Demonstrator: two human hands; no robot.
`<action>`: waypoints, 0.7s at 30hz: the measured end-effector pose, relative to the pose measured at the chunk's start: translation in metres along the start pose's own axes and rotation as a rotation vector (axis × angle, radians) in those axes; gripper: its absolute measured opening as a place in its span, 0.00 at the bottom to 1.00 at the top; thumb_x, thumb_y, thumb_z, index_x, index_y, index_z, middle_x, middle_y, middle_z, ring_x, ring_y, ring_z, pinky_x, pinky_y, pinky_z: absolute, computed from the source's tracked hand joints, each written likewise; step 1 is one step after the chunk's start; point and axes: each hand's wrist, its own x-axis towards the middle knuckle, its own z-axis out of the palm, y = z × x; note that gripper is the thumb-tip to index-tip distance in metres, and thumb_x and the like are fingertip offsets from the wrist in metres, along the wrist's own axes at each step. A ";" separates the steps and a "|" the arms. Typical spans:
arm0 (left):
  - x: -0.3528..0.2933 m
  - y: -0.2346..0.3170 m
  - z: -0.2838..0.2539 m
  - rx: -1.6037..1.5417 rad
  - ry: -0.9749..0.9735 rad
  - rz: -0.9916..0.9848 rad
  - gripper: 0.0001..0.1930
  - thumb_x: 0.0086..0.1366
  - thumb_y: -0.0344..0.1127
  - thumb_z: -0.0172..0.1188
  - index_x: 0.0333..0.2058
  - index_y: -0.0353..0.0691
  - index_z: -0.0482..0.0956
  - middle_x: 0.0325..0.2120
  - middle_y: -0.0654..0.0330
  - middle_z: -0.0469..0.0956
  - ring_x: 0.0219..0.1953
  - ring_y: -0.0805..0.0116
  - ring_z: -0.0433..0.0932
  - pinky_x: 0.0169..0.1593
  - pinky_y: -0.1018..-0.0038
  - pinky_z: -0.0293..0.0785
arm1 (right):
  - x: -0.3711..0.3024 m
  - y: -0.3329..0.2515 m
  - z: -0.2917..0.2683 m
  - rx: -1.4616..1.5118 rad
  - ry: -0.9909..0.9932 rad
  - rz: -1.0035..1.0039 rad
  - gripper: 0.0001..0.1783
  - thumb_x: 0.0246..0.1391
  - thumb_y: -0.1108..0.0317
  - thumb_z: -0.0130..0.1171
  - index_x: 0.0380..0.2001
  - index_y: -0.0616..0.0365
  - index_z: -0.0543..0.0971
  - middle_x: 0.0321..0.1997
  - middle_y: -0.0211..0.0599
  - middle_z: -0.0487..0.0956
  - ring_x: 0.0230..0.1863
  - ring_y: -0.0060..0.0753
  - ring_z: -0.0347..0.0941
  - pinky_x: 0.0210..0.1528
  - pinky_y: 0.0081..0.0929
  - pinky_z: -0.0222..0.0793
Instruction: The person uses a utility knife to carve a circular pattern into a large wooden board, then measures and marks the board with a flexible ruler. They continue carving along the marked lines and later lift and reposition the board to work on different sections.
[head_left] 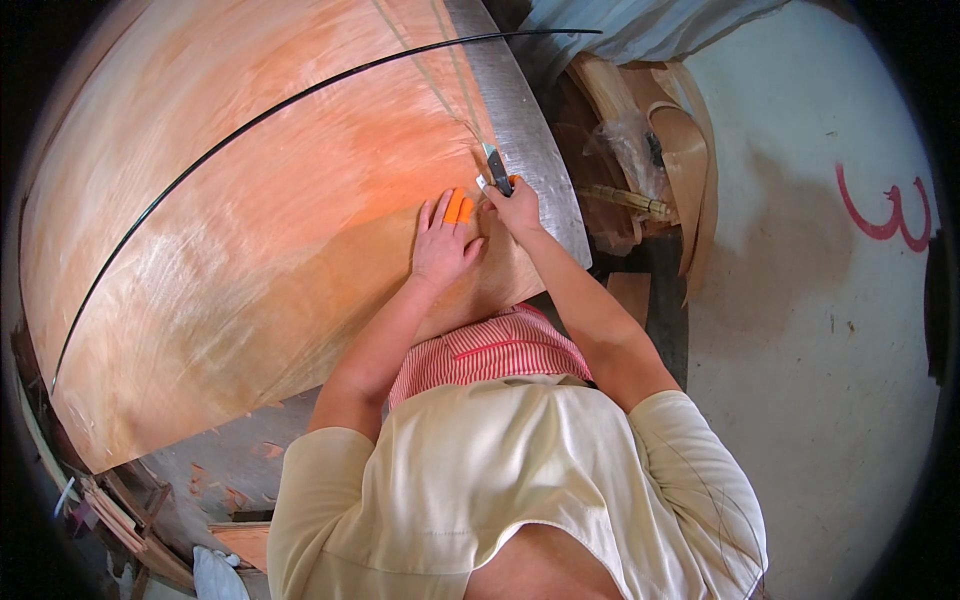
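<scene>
Right hand clutched a black-handled knife, left hand lay flat and empty, the orange-tan wooden sheet not visibly severed yet!

Orange-tan sheet, red-and-white striped cloth

- Wood sheet: open left of the left hand.
- Black strip arches across its far left.
- Knife and curled veneer obstruct the right.

Bright, soft light leaves pale glare on the wood veneer sheet, with a broad shadow dulling its near side. Fisheye distortion bows straight edges; black vignetting fills the corners.
</scene>
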 end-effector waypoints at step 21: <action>0.002 0.003 -0.002 0.000 0.022 -0.004 0.32 0.50 0.47 0.57 0.50 0.31 0.64 0.53 0.48 0.60 0.59 0.57 0.53 0.60 0.56 0.45 | 0.017 0.001 -0.009 0.439 -0.155 0.196 0.11 0.45 0.70 0.58 0.30 0.63 0.68 0.17 0.35 0.74 0.09 0.18 0.59 0.11 0.17 0.53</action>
